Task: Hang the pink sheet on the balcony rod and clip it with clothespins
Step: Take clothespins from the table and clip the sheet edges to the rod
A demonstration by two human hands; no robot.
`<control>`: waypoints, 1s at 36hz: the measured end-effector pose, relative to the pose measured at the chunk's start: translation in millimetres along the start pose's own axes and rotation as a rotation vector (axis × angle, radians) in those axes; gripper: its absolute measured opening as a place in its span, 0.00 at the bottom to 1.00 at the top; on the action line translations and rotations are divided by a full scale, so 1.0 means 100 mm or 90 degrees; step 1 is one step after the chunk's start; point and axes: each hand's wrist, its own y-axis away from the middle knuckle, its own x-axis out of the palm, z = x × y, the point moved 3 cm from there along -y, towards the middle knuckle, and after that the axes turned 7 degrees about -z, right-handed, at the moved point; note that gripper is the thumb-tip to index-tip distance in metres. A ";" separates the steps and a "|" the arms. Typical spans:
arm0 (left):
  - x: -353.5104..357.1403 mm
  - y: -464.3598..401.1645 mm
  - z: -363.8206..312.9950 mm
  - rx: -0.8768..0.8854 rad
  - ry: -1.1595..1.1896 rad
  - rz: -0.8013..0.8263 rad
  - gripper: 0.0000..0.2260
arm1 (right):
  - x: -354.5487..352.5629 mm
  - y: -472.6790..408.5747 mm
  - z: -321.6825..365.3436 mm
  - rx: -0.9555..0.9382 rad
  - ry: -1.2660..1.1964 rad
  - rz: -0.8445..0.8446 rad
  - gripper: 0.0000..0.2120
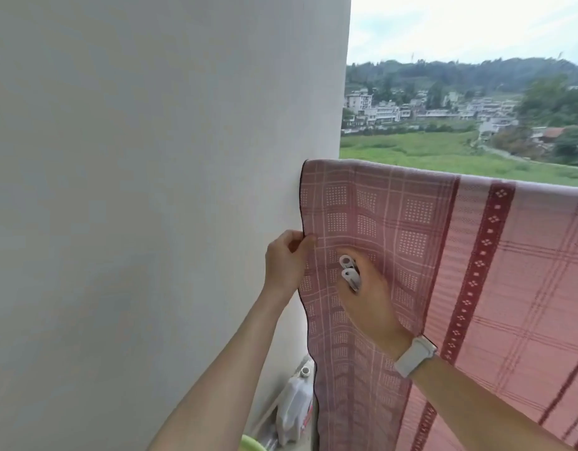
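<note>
**Pink sheet draped at the wall, clothespins in hand**

Already the pink sheet (476, 255) lies folded over the balcony rod, whose line shows only as the straight top fold running from the white wall (151, 157) off to the right edge; the rod itself is hidden under the cloth. The fabric hangs down toward the camera, checked with pale lines and dotted squares near its left side and crossed by a dark red band with small white diamonds further right.

The left hand (286, 262) pinches the sheet's dark-trimmed left edge, thumb and curled fingers closed on the hem just beside the wall. The right hand (368, 297) lies against the front of the cloth a little to the right and lower, its fingers curled round 2 white clothespins (349, 271), whose rounded ends stick out toward the left hand. A pale watch (414, 356) sits on the right wrist. No clothespin is on the sheet in the part visible.

Below, at the foot of the wall, stands a white plastic jug (295, 408) with an open neck, and a sliver of something lime green (253, 443) shows at the bottom edge. Beyond the sheet lie green fields, pale buildings and wooded hills under a cloudy sky.
</note>
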 end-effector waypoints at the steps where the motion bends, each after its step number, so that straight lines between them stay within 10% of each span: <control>1: -0.05 0.00 0.01 0.009 0.017 0.005 0.06 | 0.00 -0.02 0.04 -0.007 0.012 -0.024 0.14; 17: -0.13 -0.25 0.45 0.001 0.056 0.228 0.07 | 0.06 0.07 0.35 -0.008 0.242 0.010 0.19; 24: 0.02 -0.56 0.02 -0.010 0.233 0.284 0.22 | -0.15 -0.30 0.53 -0.034 0.214 0.005 0.19; 29: 0.12 -0.63 -0.36 -0.016 0.365 0.321 0.15 | -0.18 -0.46 0.59 -0.071 0.207 -0.004 0.19; 36: 0.06 -0.80 -0.41 0.035 0.354 0.124 0.06 | -0.22 -0.51 0.64 -0.100 0.210 -0.013 0.18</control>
